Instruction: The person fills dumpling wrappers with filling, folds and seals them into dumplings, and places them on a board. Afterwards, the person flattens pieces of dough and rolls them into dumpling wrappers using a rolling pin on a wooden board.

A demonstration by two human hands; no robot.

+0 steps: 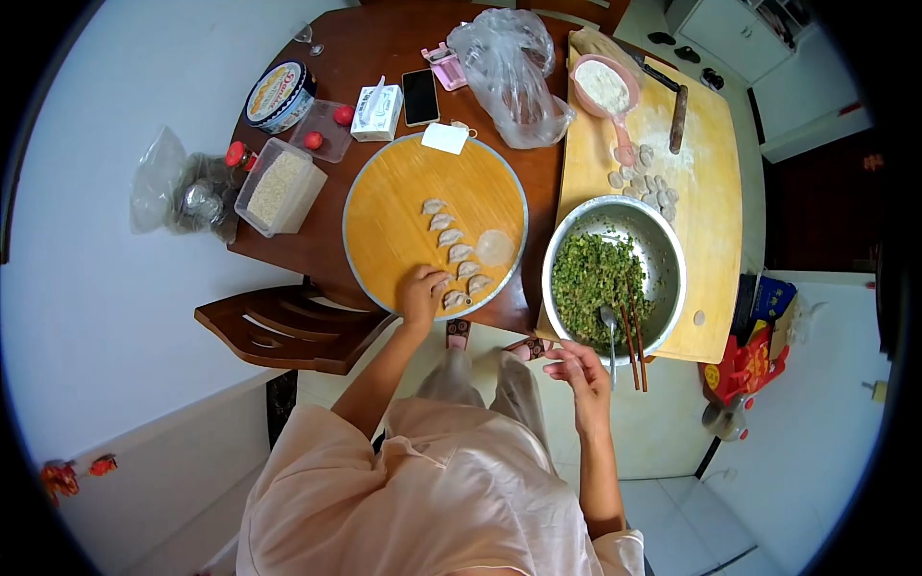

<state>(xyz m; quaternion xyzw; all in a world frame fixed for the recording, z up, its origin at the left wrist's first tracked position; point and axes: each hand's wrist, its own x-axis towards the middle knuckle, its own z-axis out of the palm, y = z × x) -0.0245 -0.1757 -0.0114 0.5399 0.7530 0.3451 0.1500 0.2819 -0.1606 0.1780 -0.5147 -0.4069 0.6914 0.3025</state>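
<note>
My left hand (420, 296) rests over the round wooden board (384, 211), its fingers pinched on a dumpling (446, 279) that they partly cover. Beside it, several folded dumplings (461, 252) lie in a slanting row, with another dumpling (454, 300) near the board's front edge. A flat round wrapper (495, 248) lies to the right of the row. My right hand (582, 374) hovers by the near rim of the steel bowl (669, 326), fingers loosely apart, holding nothing visible. Chopped green filling (595, 278) fills much of the bowl, with a spoon (610, 331) and chopsticks (634, 346) in it.
Right of the bowl, a floured board (711, 250) carries dough pieces (658, 192), a rolling pin (679, 120) and a pink flour scoop (603, 88). Farther back are a plastic bag (509, 77), phone (420, 96), tissue box (376, 112) and rice container (283, 187). A chair (298, 331) stands left.
</note>
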